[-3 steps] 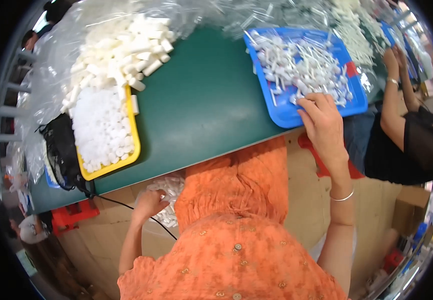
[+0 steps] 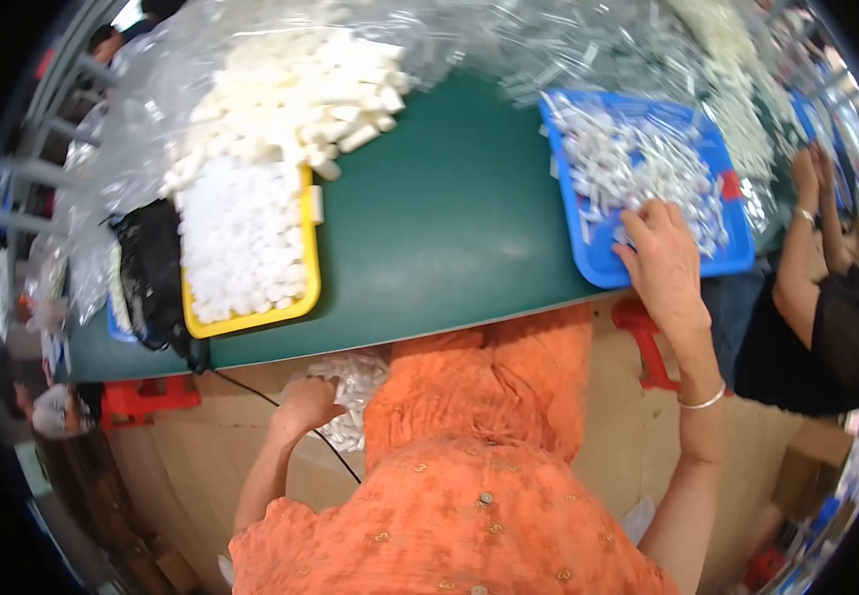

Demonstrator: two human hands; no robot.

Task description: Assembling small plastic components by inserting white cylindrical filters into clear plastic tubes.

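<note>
My right hand (image 2: 663,263) reaches over the near edge of a blue tray (image 2: 603,270) on the right side of the table. Its fingers are bent down among small white stemmed parts (image 2: 608,164), and the thumb is drawn in beside them. Whatever the fingertips grip is too small to make out. My left hand (image 2: 310,405) is below the table edge, left of my lap, with its fingers curled closed. Right beside it is a clear plastic bag of white pieces (image 2: 352,412). Anything inside that hand is hidden.
On the left, a yellow tray (image 2: 312,288) holds small white pieces, with a heap of cream cylinders (image 2: 340,94) behind it. A black pouch (image 2: 152,268) lies beside that tray, its black cord (image 2: 251,390) hanging past my left hand. At right sits a co-worker (image 2: 796,337).
The whole view has shifted and turned slightly, so the trays appear farther right. My right hand stays at the blue tray; my left hand keeps its place beside the bag.
</note>
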